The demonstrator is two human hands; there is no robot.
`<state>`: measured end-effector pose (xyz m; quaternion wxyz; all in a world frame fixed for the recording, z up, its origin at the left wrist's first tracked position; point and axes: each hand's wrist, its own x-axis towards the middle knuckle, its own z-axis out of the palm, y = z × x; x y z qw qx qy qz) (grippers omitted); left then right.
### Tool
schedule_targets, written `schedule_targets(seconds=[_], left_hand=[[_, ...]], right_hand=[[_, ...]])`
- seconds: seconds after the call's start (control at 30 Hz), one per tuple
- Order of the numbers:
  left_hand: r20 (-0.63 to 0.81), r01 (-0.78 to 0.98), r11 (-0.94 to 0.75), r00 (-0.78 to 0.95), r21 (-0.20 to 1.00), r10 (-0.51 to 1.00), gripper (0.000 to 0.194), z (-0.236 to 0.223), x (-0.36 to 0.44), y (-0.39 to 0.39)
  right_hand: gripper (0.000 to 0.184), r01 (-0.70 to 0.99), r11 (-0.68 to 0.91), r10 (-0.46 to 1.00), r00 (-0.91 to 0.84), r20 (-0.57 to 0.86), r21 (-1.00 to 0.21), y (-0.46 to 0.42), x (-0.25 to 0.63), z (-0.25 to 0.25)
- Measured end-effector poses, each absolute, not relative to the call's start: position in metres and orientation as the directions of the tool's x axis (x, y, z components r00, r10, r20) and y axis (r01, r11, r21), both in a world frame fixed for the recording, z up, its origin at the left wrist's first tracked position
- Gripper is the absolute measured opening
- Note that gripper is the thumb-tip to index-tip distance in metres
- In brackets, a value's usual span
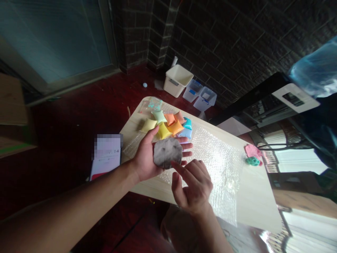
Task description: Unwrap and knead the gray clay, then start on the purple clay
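A flattened grey clay slab [167, 151], roughly rounded with small dents and a notch at its lower edge, lies across the palm of my left hand [147, 156]. That hand's fingers stretch out beneath the clay, and its thumb points up along the side. My right hand [194, 182] reaches in from the lower right. Its index fingertip touches the slab's lower edge, the thumb stands apart, and the other fingers are curled. Just beyond the clay are several pillow-shaped packets, among them a yellow packet [164, 131] and an orange packet [176, 128].
Bubble wrap [214, 165] covers part of the pale table [259, 189]. Pink clay [252, 151] and green clay [252, 161] lie at its right end. A phone-like screen [106, 158] stands at the left. A white basket [177, 79] and clear bins [205, 99] sit on the floor behind.
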<state>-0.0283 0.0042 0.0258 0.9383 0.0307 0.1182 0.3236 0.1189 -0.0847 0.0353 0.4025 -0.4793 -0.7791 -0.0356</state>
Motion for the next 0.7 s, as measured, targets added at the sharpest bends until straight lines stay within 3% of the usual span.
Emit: schedule_targets(seconds=[0.2, 0.5, 0.7], left_hand=[[-0.217, -0.621, 0.775, 0.745, 0.117, 0.630, 0.082, 0.024, -0.027, 0.005], [-0.076, -0.618, 0.765, 0.767, 0.184, 0.638, 0.082, 0.009, -0.031, 0.004], [-0.125, -0.625, 0.751, 0.745, 0.213, 0.656, 0.082, 0.015, -0.030, 0.002]], right_hand=[[0.023, 0.796, 0.507, 0.781, -0.262, 0.567, -0.330, -0.082, 0.116, 0.035], [0.026, 0.818, 0.457, 0.832, -0.254, 0.493, -0.349, -0.081, 0.110, 0.035], [0.024, 0.823, 0.442, 0.845, -0.248, 0.474, -0.356, -0.082, 0.110, 0.035]])
